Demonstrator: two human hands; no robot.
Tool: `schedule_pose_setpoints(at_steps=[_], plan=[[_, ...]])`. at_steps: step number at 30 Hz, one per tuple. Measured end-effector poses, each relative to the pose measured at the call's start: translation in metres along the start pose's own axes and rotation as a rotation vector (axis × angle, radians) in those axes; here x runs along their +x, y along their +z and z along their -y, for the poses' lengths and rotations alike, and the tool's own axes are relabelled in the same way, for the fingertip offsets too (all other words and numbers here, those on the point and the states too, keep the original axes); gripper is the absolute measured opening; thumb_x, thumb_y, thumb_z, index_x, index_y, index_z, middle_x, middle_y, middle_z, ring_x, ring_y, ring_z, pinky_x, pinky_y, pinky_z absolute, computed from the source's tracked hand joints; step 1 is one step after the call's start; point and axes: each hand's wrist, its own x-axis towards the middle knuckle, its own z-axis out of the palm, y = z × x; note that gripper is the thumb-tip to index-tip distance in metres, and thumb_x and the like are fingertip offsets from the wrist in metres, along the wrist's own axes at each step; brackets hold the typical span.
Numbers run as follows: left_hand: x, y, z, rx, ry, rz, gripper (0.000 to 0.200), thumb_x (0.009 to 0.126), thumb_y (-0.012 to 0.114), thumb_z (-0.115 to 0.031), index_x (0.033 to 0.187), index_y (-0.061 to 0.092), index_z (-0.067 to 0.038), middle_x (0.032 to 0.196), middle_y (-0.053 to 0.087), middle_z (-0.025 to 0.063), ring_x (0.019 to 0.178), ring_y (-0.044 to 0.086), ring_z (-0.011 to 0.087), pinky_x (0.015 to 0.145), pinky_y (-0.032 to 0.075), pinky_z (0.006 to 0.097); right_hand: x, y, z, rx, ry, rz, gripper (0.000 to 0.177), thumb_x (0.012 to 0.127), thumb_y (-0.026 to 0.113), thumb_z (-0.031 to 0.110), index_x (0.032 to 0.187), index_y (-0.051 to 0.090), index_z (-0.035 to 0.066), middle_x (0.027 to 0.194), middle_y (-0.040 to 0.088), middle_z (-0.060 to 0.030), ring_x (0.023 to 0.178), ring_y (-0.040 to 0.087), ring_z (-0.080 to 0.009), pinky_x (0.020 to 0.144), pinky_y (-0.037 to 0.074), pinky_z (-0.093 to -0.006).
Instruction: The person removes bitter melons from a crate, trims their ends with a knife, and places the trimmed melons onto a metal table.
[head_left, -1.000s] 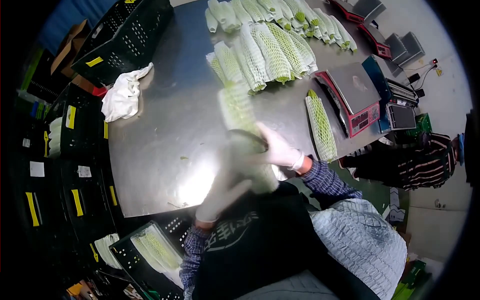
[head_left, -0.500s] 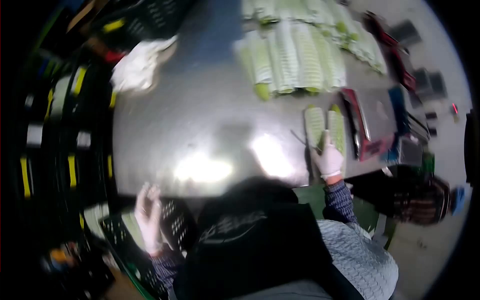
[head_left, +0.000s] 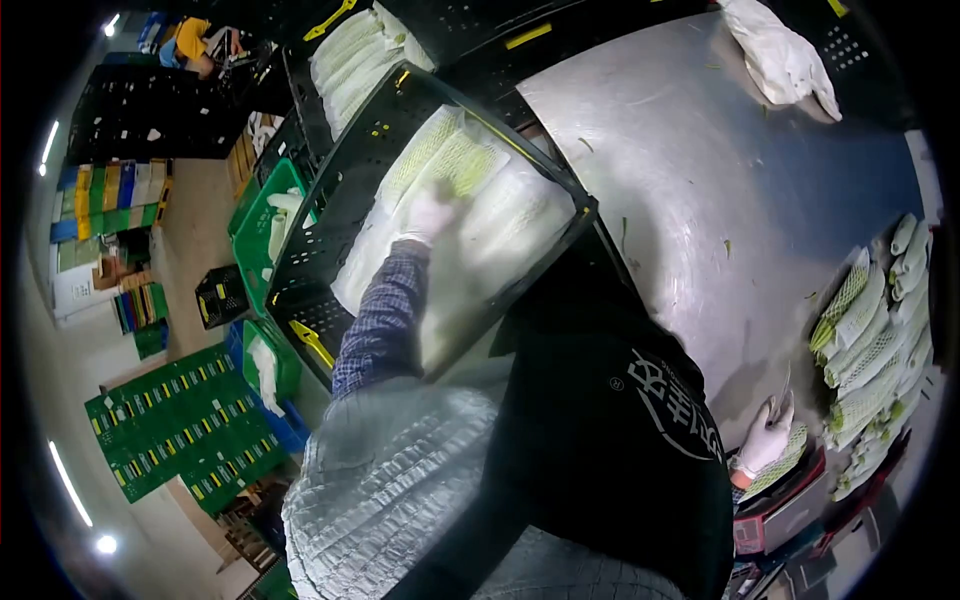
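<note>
My left hand [head_left: 428,215], in a white glove, reaches into a black crate [head_left: 330,215]. Its blurred fingers close around the lower end of a long green vegetable in a white foam net [head_left: 468,165]. Similar netted vegetables [head_left: 515,235] lie beside it in the crate. At the right, my gloved right hand [head_left: 768,440] is over the metal table's near edge, beside another netted vegetable [head_left: 785,465]. A thin, narrow thing [head_left: 787,375] sticks up from its fingertips; what it is I cannot make out.
Rows of netted vegetables [head_left: 870,345] lie on the metal table [head_left: 690,190]. A white cloth [head_left: 785,55] is at its far side. Another crate holds netted vegetables [head_left: 365,60]. Green baskets [head_left: 265,225] stand left. A person in yellow [head_left: 192,42] is far off.
The view has swung left towards the crates. My left hand has gone from above the crate's edge down into it, onto a netted vegetable. My right hand stays by the netted vegetables at the table edge.
</note>
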Motion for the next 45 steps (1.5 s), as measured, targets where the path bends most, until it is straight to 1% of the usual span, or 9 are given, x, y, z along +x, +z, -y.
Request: schedule_pose_setpoints(at_steps=[11,20,24,25,30,33,37,44,45], plan=[[-0.024,0.032,-0.018,0.538,0.21,0.011,0.085,0.073,0.079,-0.044,0.14,0.046,-0.002,0.132,0.049,0.0221,0.123,0.047,0.0374,0.105,0.041,0.0449,0.02,-0.001,0.075,0.086,-0.26,-0.018,0.038,0.095,0.066,0.02,0.13,0.062,0.007,0.113,0.071,-0.0168,0.09,0.071,-0.0249,0.08,0.054,-0.0335],[-0.038,0.017,-0.018,0.298,-0.124,0.091,0.088,0.071,0.082,-0.032,0.143,0.042,-0.001,0.13,0.058,0.0252,0.124,0.055,0.0354,0.105,0.044,0.0398,0.016,0.0,0.1,0.154,-0.312,-0.035,0.038,0.094,0.067,0.021,0.13,0.062,0.008,0.114,0.072,-0.012,0.065,0.061,-0.0144,0.063,0.05,-0.0274],[-0.088,-0.044,-0.033,0.332,-0.042,-0.12,0.083,0.067,0.08,-0.025,0.139,0.048,0.001,0.128,0.06,0.0251,0.12,0.058,0.0338,0.103,0.045,0.0379,0.028,0.028,0.081,0.608,-0.338,0.001,0.035,0.094,0.063,0.004,0.128,0.061,0.0,0.117,0.072,-0.0141,0.087,0.066,-0.0089,0.077,0.053,-0.0246],[-0.093,-0.051,-0.018,0.214,0.066,-0.13,0.084,0.067,0.082,-0.043,0.133,0.055,0.002,0.13,0.06,0.0223,0.124,0.055,0.0356,0.106,0.043,0.04,0.029,0.012,0.104,0.656,-0.189,0.207,0.039,0.097,0.057,-0.002,0.135,0.054,-0.005,0.133,0.063,-0.0166,0.115,0.064,-0.0171,0.098,0.05,-0.0292],[-0.152,-0.097,-0.166,-0.611,0.364,0.072,0.076,0.072,0.081,-0.04,0.133,0.057,-0.001,0.13,0.061,0.0184,0.121,0.056,0.0325,0.107,0.042,0.0408,0.033,-0.042,0.249,0.889,-0.759,0.354,0.051,0.084,0.063,-0.002,0.135,0.057,0.0,0.128,0.065,-0.015,0.111,0.066,-0.0201,0.091,0.052,-0.0267],[-0.164,-0.085,-0.21,-0.299,0.569,0.118,0.078,0.077,0.082,-0.026,0.141,0.048,0.001,0.133,0.06,0.0159,0.123,0.057,0.0244,0.107,0.043,0.0371,0.024,-0.072,0.319,0.79,-1.173,0.102,0.065,0.075,0.083,0.022,0.133,0.058,0.008,0.127,0.063,-0.0164,0.11,0.066,-0.0284,0.088,0.056,-0.0356],[-0.154,-0.044,-0.215,-0.818,0.485,0.467,0.066,0.084,0.076,-0.026,0.139,0.051,0.0,0.126,0.064,0.0155,0.112,0.064,0.0238,0.094,0.053,0.0355,0.018,-0.079,0.336,0.818,-1.199,0.027,0.023,0.084,0.074,0.025,0.099,0.064,0.01,0.069,0.063,-0.0071,0.054,0.063,-0.0244,0.052,0.049,-0.0335],[-0.169,0.002,-0.242,-0.701,0.741,0.269,0.038,0.09,0.069,-0.01,0.124,0.056,0.0,0.103,0.066,0.0095,0.089,0.066,0.0191,0.078,0.056,0.0299,-0.009,-0.057,0.301,0.805,-1.249,-0.125,0.04,0.08,0.066,0.015,0.118,0.06,0.004,0.06,0.056,-0.0041,0.046,0.056,-0.023,0.046,0.047,-0.0366],[-0.162,0.021,-0.222,-0.742,0.815,0.22,0.041,0.09,0.069,-0.01,0.127,0.054,0.0,0.103,0.065,0.0106,0.09,0.065,0.0198,0.078,0.056,0.031,-0.016,-0.077,0.3,0.677,-1.215,0.138,0.043,0.088,0.06,0.019,0.125,0.057,-0.001,0.063,0.055,-0.0042,0.055,0.059,-0.0197,0.054,0.05,-0.0349]])
